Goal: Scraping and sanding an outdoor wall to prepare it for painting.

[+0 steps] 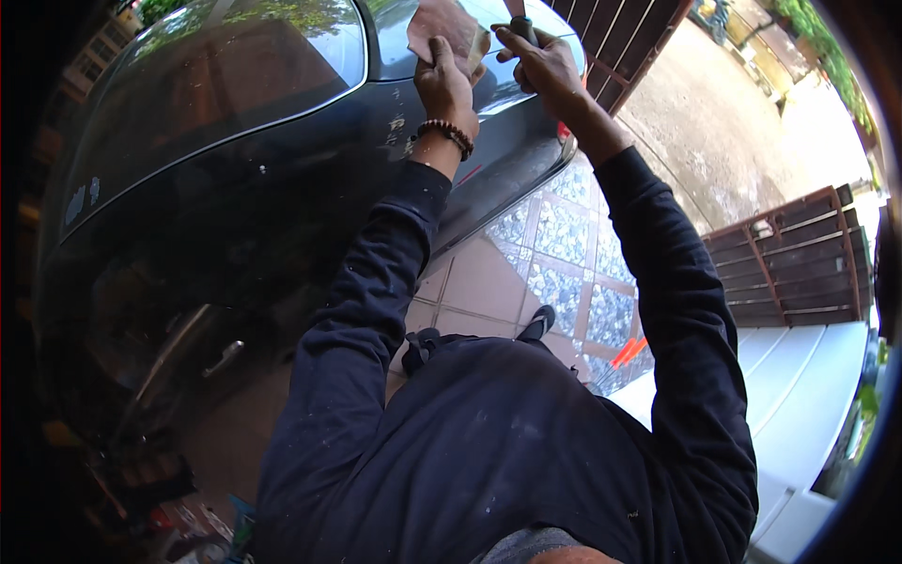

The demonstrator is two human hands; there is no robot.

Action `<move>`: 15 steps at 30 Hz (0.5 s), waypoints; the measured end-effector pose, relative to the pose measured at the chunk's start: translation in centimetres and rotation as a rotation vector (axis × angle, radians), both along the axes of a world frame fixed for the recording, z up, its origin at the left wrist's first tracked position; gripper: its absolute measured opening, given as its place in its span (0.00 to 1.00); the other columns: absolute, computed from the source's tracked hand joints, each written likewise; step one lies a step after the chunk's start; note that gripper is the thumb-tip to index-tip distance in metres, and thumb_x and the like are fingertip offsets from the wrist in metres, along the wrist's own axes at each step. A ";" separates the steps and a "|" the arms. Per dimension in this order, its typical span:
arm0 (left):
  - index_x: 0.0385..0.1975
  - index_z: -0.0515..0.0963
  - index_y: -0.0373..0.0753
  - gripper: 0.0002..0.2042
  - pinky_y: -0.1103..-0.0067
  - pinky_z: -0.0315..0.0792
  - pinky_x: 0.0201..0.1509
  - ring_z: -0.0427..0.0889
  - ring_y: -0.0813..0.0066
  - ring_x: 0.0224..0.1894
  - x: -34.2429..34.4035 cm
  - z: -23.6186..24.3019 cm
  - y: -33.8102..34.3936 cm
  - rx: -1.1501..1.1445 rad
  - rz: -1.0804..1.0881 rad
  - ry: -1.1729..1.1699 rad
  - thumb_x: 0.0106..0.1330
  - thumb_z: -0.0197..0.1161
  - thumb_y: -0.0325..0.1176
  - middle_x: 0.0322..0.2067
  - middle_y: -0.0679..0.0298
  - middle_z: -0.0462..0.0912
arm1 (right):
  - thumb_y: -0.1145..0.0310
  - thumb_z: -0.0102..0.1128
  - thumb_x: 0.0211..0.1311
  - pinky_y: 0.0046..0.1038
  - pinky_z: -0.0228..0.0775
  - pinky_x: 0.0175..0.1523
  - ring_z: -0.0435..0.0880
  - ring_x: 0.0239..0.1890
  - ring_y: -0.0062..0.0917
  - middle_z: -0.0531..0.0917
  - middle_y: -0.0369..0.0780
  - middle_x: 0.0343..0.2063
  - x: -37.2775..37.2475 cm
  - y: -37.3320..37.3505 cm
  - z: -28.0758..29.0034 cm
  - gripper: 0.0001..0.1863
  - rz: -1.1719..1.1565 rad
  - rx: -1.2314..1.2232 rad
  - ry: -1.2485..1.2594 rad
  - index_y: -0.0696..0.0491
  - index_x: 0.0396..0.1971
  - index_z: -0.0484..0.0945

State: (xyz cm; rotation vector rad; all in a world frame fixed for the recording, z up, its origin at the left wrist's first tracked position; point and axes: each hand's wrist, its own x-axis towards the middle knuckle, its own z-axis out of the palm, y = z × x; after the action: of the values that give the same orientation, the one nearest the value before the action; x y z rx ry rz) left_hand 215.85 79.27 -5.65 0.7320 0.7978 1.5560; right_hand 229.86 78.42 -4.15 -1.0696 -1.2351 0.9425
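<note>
My left hand [449, 92], a beaded bracelet at its wrist, grips a flat pinkish board [440, 28] from below with the thumb on its face. Beside it on the right, my right hand [550, 70] is closed around the dark handle of a putty knife [521, 31]. The knife's far end is cut off by the upper picture edge. Both hands are raised over the rear of a dark car [310, 188]. Pale patches mark the car's body near my left wrist.
The car fills the left side, with a door handle [224, 358] low down. Tiled floor [564, 226] lies below its rear corner. A brown slatted gate [799, 254] and a white ridged panel [799, 385] stand at the right. Two orange objects [629, 352] are near my right elbow.
</note>
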 end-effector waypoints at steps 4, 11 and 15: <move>0.62 0.66 0.35 0.23 0.75 0.85 0.42 0.83 0.64 0.48 7.1 0.5 0.4 -0.019 0.116 -0.052 0.77 0.50 0.46 0.55 0.56 0.75 | 0.54 0.66 0.65 0.17 0.55 0.19 0.67 0.16 0.10 0.79 0.34 0.24 7.2 1.3 0.5 0.19 0.087 -0.055 0.002 0.56 0.43 0.84; 0.65 0.63 0.38 0.23 0.75 0.84 0.47 0.81 0.64 0.53 17.5 0.5 0.9 0.014 0.190 -0.033 0.78 0.49 0.46 0.59 0.57 0.73 | 0.54 0.63 0.69 0.15 0.55 0.19 0.66 0.17 0.09 0.76 0.30 0.23 17.7 3.1 0.6 0.18 0.122 -0.079 -0.041 0.52 0.49 0.84; 0.64 0.63 0.36 0.24 0.69 0.85 0.50 0.81 0.60 0.53 22.2 -0.4 3.3 -0.021 0.213 -0.036 0.77 0.51 0.46 0.58 0.55 0.73 | 0.53 0.63 0.69 0.15 0.54 0.20 0.66 0.18 0.09 0.75 0.29 0.23 22.2 5.5 -0.6 0.19 0.122 -0.101 -0.020 0.52 0.48 0.84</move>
State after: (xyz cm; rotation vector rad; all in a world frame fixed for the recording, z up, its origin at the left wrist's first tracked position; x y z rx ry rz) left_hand 238.01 82.56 -6.04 0.6174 0.8871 1.7437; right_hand 252.09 83.93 -4.78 -1.0942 -1.2919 1.0995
